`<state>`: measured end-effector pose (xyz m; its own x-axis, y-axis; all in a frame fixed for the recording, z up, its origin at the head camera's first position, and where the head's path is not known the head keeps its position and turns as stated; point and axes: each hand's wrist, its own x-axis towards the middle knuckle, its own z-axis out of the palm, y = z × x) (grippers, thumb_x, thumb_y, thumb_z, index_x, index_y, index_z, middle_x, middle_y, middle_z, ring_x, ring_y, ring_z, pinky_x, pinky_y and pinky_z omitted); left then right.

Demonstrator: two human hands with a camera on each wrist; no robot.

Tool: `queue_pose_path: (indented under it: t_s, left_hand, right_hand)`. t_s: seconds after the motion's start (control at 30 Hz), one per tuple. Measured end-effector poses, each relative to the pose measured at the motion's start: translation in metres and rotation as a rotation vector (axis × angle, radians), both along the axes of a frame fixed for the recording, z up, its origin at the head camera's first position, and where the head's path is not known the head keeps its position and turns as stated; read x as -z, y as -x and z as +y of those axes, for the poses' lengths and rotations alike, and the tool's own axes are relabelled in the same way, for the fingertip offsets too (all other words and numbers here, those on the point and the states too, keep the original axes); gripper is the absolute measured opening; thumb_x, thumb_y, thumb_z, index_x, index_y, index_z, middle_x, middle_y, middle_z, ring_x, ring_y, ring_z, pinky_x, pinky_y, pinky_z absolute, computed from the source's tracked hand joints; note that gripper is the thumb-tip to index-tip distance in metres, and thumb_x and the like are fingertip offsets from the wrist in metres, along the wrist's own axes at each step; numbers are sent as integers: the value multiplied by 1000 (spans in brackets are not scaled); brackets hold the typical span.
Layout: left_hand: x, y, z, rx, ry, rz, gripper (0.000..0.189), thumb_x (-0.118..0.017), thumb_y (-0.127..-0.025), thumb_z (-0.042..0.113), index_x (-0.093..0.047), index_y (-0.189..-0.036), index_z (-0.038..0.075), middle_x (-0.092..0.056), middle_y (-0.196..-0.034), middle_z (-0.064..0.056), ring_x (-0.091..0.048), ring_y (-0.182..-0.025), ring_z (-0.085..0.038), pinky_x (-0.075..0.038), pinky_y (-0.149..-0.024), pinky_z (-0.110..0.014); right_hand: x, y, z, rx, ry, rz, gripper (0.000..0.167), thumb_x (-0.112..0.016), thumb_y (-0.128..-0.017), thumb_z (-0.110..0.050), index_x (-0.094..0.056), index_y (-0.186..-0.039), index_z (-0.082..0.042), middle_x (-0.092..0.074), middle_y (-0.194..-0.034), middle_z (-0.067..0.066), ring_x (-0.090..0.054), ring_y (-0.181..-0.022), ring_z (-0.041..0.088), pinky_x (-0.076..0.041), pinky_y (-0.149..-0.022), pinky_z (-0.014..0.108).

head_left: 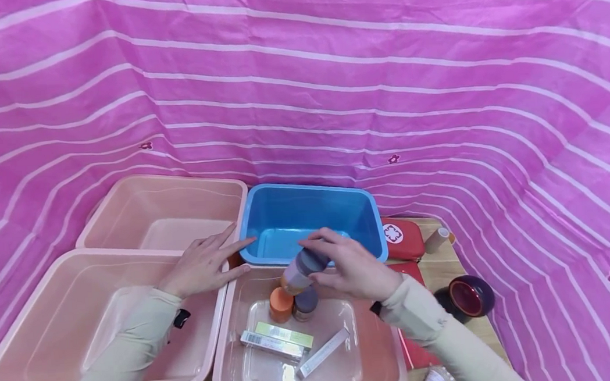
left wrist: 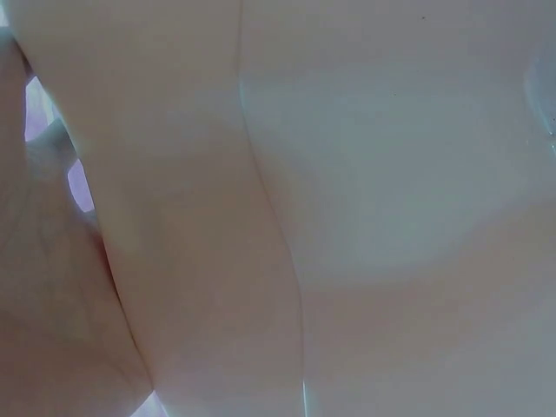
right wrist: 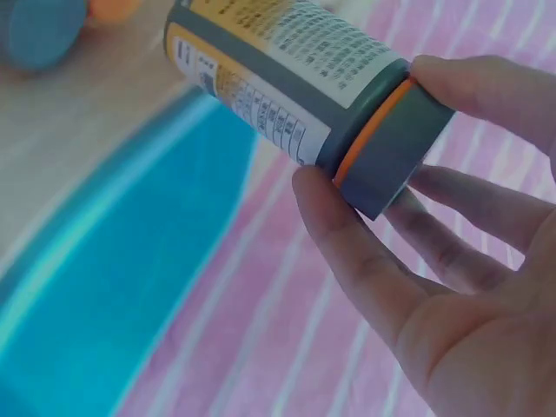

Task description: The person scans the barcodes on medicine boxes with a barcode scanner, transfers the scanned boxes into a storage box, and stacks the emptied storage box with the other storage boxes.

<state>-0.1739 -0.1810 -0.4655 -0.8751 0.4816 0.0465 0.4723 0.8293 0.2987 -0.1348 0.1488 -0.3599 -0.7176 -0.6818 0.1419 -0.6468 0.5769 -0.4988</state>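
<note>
My right hand pinches a grey bottle by its cap, above the back edge of the near pink bin. In the right wrist view the bottle is tilted, with an orange ring under the cap and a printed white and yellow label. Beneath it in the bin are an orange-capped bottle and a grey-capped bottle. My left hand lies with straight fingers over the meeting rims of the bins, its fingertips near the blue bin. Pale bin wall fills most of the left wrist view.
Several slim boxes, including a green box and a white box, lie in the near bin. Two more pink bins stand left. A red case, a small tube and a dark round container sit at right.
</note>
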Motion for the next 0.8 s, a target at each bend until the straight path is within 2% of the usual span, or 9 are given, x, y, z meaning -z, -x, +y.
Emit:
queue_pose_path:
  t_s: [0.17, 0.4, 0.63, 0.73, 0.8]
  left_hand:
    - [0, -1, -1, -2, -4, -5, 70, -62, -94, 63, -42, -157, 38, -31, -167, -18, -41, -145, -48, -35, -112, -70]
    - [3, 1, -1, -11, -3, -32, 71, -59, -94, 66, -39, -157, 41, -28, -168, -17, -37, -148, -48, -32, -114, -71]
    - [2, 1, -1, -11, -5, -37, 71, -62, -94, 63, -40, -157, 41, -27, -169, -17, -38, -147, -48, -32, -114, -71]
    - [0, 0, 0, -21, -8, -47, 71, -61, -94, 63, -39, -157, 42, -27, -169, -16, -37, -147, -48, -31, -115, -70]
    - [0, 1, 0, -23, -10, -53, 71, -61, -94, 63, -39, -158, 42, -26, -170, -15, -37, -147, -48, -31, -115, -71]
  right_hand:
    - [-18, -6, 41, 57, -2, 44, 53, -81, -84, -8, -66, -135, -8, -59, -133, 3, -62, -112, 17, -60, -87, 32]
    - [-28, -21, 100, 162, -41, 6, 58, -78, -78, 4, -66, -131, -17, -59, -131, -2, -61, -110, 18, -61, -80, 29]
    - [-22, -34, 153, 196, -42, 101, 70, -73, -67, 18, -66, -124, -22, -62, -121, -9, -55, -106, 8, -54, -83, 27]
    - [-13, -37, 171, 196, -38, 118, 73, -74, -61, 21, -67, -120, -21, -63, -121, -5, -55, -108, 7, -54, -83, 25]
    - [-5, -39, 184, 203, -39, 100, 73, -73, -60, 23, -67, -117, -21, -63, -121, -2, -55, -107, 7, -54, -80, 24]
